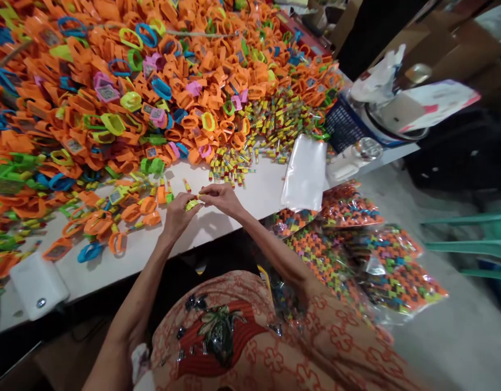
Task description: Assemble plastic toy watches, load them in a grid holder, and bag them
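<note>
My left hand and my right hand meet over the white table near its front edge. Together they pinch a small yellow-green plastic piece between their fingertips. A huge heap of orange, green, blue and pink plastic rings covers the table behind and to the left. A scatter of small yellow and red tube-shaped pieces lies just beyond my right hand.
A clear plastic bag lies at the table's right end. Filled bags of colourful pieces are stacked low at the right. A white box sits at the front left. A dark basket and green chair stand further right.
</note>
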`<state>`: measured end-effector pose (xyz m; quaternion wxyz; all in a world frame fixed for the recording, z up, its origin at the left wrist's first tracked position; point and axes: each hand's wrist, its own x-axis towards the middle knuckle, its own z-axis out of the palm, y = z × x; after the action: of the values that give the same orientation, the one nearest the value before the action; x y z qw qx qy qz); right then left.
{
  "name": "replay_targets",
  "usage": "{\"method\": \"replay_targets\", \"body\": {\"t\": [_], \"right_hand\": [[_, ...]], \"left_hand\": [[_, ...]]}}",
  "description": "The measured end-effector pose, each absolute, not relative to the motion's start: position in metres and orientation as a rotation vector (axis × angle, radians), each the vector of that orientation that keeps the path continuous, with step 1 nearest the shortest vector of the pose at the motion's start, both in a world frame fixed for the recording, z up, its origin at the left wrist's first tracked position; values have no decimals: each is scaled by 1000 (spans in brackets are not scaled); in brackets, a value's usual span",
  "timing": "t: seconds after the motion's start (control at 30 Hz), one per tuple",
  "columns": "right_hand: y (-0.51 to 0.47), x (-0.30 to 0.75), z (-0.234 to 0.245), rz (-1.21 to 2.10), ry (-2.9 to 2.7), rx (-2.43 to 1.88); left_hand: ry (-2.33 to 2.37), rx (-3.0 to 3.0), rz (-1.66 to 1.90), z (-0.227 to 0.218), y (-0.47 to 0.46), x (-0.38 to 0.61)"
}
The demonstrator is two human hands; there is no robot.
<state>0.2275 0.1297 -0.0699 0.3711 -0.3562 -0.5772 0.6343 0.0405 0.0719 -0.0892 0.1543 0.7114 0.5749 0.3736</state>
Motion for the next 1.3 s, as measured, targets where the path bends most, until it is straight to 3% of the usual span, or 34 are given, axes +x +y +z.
{"method": "replay_targets", "body": {"t": [0.67,0.87,1.07,1.3], "right_hand": [[126,235,-51,1715,-1565,-924],[125,228,-49,1883,-1634,-843],[121,204,-52,1709,-1536,-941],[121,203,-48,1715,-1651,-880]], "left_hand": [[1589,1920,957,-76,65,41],[1451,1770,867,-72,57,28],[1655,1762,1060,-75,57,19],[1654,1860,1027,-77,55,16]]}}
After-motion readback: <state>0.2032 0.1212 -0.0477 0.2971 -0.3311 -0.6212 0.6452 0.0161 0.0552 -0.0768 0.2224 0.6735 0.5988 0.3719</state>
